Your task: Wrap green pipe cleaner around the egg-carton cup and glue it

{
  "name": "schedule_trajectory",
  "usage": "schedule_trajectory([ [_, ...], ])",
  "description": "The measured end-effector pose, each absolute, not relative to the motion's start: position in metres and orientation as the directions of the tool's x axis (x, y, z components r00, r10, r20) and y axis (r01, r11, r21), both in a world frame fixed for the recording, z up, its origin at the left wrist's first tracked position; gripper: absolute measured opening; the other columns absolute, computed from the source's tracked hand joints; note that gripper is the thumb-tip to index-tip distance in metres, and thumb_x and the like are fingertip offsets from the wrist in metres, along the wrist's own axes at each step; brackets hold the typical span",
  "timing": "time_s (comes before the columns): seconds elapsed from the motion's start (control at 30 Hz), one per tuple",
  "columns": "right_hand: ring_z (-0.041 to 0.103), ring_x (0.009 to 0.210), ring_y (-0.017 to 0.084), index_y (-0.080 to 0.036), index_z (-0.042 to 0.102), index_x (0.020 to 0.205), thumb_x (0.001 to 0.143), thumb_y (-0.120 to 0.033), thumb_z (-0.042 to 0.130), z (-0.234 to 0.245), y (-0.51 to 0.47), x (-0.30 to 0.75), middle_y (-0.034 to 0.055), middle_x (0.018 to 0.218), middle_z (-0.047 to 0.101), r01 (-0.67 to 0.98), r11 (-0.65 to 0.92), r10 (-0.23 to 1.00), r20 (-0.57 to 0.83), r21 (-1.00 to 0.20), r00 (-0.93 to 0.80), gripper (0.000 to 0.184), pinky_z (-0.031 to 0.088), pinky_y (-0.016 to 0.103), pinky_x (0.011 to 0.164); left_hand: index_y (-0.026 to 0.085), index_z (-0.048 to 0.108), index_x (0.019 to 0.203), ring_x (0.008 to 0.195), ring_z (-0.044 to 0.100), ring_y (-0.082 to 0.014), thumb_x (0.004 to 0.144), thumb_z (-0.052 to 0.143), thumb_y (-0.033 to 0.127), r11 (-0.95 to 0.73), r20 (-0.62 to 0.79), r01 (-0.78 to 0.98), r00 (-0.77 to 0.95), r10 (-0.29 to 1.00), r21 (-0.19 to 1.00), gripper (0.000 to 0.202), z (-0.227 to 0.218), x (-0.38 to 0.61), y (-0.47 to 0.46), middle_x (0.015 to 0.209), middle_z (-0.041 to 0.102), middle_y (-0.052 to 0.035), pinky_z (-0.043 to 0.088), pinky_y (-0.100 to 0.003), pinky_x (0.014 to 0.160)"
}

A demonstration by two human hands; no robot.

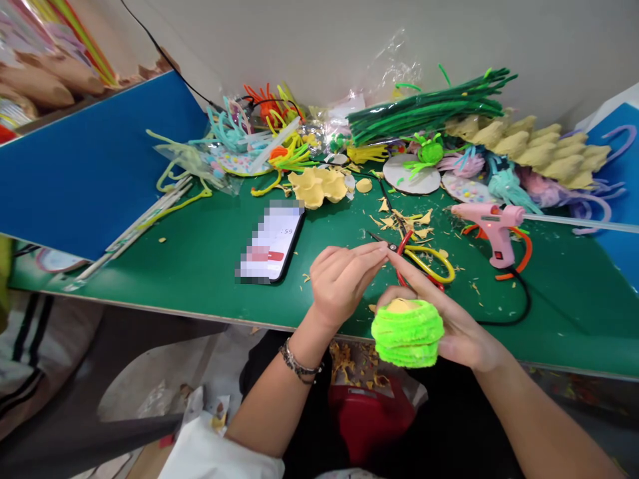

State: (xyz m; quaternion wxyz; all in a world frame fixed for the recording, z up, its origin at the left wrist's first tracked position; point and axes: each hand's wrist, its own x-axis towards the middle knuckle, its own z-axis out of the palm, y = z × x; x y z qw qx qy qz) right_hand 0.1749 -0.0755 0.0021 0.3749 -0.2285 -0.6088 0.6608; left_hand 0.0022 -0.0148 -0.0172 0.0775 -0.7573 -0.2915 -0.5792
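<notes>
My right hand [456,326] holds a small egg-carton cup [407,332] wrapped in bright green fuzzy pipe cleaner, its yellowish pulp showing at the top. The index finger of that hand stretches up toward the scissors. My left hand [337,283] is closed, its fingertips pressed together and meeting the tip of the right index finger. Whatever lies between those fingertips is too small to make out. Just beyond them, scissors [403,243] with red handles rest on the green table [210,246], beside a yellow loop [452,269].
A phone [273,243] lies left of my hands. At the right, a pink glue gun [494,229] trails a black cord. Pulp scraps [424,219], a carton piece [317,186] and green pipe cleaners [424,113] lie farther back. Blue boxes [104,166] flank the table; a red bin [367,412] stands below.
</notes>
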Motion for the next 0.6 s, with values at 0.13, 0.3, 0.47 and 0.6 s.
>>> schedule_trajectory([
  [0.13, 0.059, 0.089, 0.017, -0.026, 0.009, 0.156, 0.085, -0.042, 0.063, 0.0020, -0.0774, 0.1747, 0.0078, 0.110, 0.057, -0.223, -0.005, 0.771, 0.138, -0.975, -0.622, 0.091, 0.053, 0.031, 0.077, 0.019, 0.064, 0.090, 0.072, 0.074, -0.0105, 0.088, 0.065, 0.016, -0.828, 0.927, 0.497, 0.111, 0.358, 0.260, 0.004, -0.0176, 0.0024, -0.0144, 0.088, 0.079, -0.0025, 0.049, -0.021, 0.061],
  [0.3, 0.058, 0.094, 0.015, -0.030, 0.012, 0.156, 0.084, -0.032, 0.065, -0.0010, -0.0753, 0.1745, 0.0050, 0.112, 0.056, -0.304, -0.060, 0.756, 0.156, -0.951, -0.636, 0.089, 0.051, 0.028, 0.081, 0.018, 0.065, 0.092, 0.074, 0.074, -0.0105, 0.087, 0.065, 0.015, -0.821, 0.921, 0.512, 0.132, 0.366, 0.253, 0.006, -0.0170, 0.0018, -0.0125, 0.087, 0.079, -0.0020, 0.049, -0.021, 0.063],
  [0.47, 0.056, 0.096, 0.012, -0.034, 0.016, 0.155, 0.086, -0.029, 0.067, -0.0024, -0.0759, 0.1737, 0.0020, 0.112, 0.054, -0.365, -0.175, 0.748, 0.118, -0.914, -0.653, 0.086, 0.047, 0.024, 0.084, 0.019, 0.064, 0.089, 0.057, 0.067, -0.0074, 0.087, 0.063, 0.013, -0.789, 0.934, 0.576, 0.116, 0.339, 0.215, 0.006, -0.0150, 0.0035, -0.0117, 0.081, 0.079, 0.0004, 0.047, -0.021, 0.059],
  [0.6, 0.055, 0.094, 0.010, -0.040, 0.020, 0.153, 0.086, -0.026, 0.067, -0.0051, -0.0786, 0.1715, 0.0005, 0.114, 0.052, -0.388, -0.210, 0.721, 0.126, -0.898, -0.681, 0.083, 0.045, 0.022, 0.083, 0.018, 0.063, 0.082, 0.046, 0.056, -0.0058, 0.086, 0.062, 0.015, -0.750, 0.909, 0.591, 0.063, 0.412, 0.298, 0.006, -0.0155, 0.0034, -0.0100, 0.068, 0.073, 0.0035, 0.044, -0.022, 0.057],
])
